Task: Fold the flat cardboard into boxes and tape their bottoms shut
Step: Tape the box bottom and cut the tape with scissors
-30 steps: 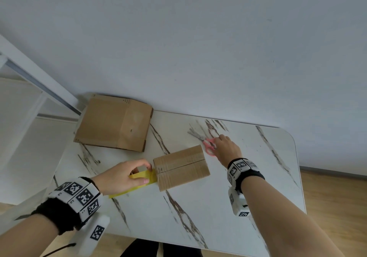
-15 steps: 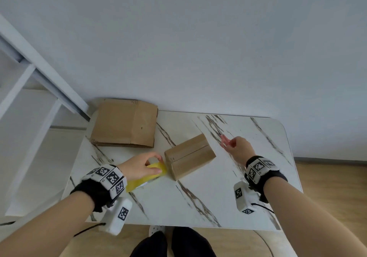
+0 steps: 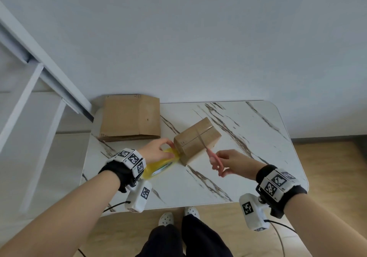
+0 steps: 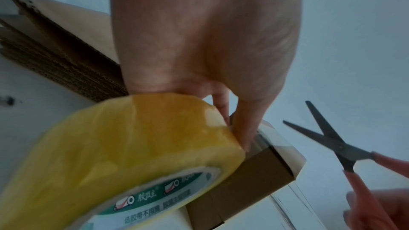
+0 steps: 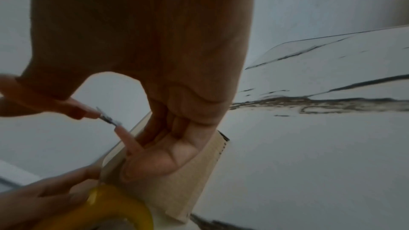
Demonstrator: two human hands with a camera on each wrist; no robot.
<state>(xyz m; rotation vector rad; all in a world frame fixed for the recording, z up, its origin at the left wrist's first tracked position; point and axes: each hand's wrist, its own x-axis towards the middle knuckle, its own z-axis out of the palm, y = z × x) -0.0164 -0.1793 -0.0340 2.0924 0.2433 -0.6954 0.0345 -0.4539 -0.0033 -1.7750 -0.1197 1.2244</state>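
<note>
Two hands work at a folded cardboard box [image 3: 196, 140] on a marble-patterned table [image 3: 248, 137]. At the box's near-left end, the left hand [image 3: 155, 151] grips a yellow tape roll [image 4: 124, 148], fingers curled over it. Just right of it, the right hand [image 3: 232, 162] holds pink-handled scissors [image 3: 210, 155], blades spread above the box. Beyond the left hand lies a stack of flat cardboard [image 3: 130, 117].

- White bench [image 3: 248, 169] veined with brown and dark streaks.
- Plain brown box [image 3: 196, 139]; same brown on the flat cardboard [image 3: 129, 117].
- Yellow tape roll [image 4: 124, 139], white rim printed in green and red.
- Pink-handled scissors [image 3: 215, 162], grey blades.
- Black-and-white checkered wristbands [image 3: 131, 160].
</note>
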